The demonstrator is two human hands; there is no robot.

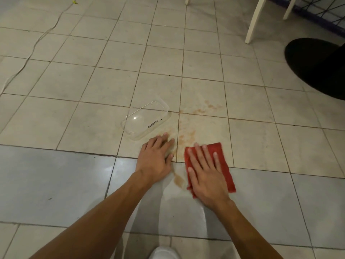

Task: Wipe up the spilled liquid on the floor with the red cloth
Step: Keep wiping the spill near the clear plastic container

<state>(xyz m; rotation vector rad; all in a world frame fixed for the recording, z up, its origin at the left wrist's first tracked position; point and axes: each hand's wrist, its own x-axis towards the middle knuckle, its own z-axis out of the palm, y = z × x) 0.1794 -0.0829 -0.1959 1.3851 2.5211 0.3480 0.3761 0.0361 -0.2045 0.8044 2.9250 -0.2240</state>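
The right hand (pixel 205 176) lies flat on the red cloth (pixel 222 163), fingers spread and straight, pressing it to the tiled floor (pixel 74 118) rather than gripping it. The cloth is a folded rectangle lying across a grout line where the pale tiles meet the greyer, glossier ones nearer the person. The left hand (pixel 155 157) rests palm down on the floor just left of the cloth, released and holding nothing, its fingertips near a clear plastic container (pixel 145 120) that lies tilted on the tiles. Between the two hands runs the spill (pixel 186 137), a thin orange-brown smear, with a small pool at the cloth's near left edge and fainter blotches farther off, beyond and to the right of the container. A white cable (pixel 37 42) trails across the floor at far left. White chair legs (pixel 254 19) stand at upper right, beside a dark rounded shape (pixel 315 66) whose nature cannot be told. A white shoe tip (pixel 163 253) shows at the bottom edge.
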